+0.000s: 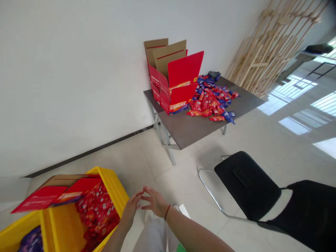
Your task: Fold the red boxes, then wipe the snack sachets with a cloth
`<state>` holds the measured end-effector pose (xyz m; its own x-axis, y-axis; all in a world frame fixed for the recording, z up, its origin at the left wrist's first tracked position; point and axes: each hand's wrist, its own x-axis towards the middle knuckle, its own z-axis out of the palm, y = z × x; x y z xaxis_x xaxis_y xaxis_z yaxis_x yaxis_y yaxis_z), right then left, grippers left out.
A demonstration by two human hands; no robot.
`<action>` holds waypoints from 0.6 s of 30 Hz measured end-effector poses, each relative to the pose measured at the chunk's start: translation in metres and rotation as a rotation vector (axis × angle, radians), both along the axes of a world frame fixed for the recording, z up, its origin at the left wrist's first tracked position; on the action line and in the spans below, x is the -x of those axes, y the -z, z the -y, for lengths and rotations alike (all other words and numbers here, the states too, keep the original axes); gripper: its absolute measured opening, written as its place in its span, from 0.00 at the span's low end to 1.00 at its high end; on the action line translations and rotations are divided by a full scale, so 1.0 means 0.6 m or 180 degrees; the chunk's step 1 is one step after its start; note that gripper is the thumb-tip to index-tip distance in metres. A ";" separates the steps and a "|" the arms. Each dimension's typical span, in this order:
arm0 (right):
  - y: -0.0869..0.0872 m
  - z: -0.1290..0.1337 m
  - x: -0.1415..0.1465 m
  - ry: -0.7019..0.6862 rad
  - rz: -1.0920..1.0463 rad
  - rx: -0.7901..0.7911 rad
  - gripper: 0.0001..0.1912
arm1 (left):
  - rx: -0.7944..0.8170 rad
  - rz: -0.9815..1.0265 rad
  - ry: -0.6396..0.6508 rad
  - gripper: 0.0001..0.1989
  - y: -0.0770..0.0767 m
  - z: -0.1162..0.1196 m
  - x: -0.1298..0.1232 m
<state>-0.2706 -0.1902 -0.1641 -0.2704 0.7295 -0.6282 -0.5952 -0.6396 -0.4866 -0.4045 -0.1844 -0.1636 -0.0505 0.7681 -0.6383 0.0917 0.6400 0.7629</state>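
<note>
In the lower middle of the head view, my left hand and my right hand meet in front of my body, their fingertips close together or touching. Fingers on both are spread and slightly bent, and neither hand holds anything. A red band circles my right wrist. Just left of my left hand stands a yellow crate with many small red packets in it. Flattened red cartons lie across its far rim.
A second yellow crate holds purple packets. Ahead, a dark table bears open red cartons and a heap of red and blue packets. A black chair stands right; wooden frames lean against the wall.
</note>
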 end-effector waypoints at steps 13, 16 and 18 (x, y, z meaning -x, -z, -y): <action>0.070 0.234 0.333 -0.0146 0.0135 0.0198 0.16 | 0.0207 0.0108 0.0116 0.20 0.066 0.245 0.333; 0.086 0.309 0.430 -0.0187 0.0237 0.0240 0.19 | 0.0291 0.0028 0.0083 0.20 0.081 0.317 0.450; 0.089 0.365 0.492 -0.0309 0.0317 0.0324 0.21 | 0.0394 -0.0086 -0.0041 0.19 0.082 0.369 0.535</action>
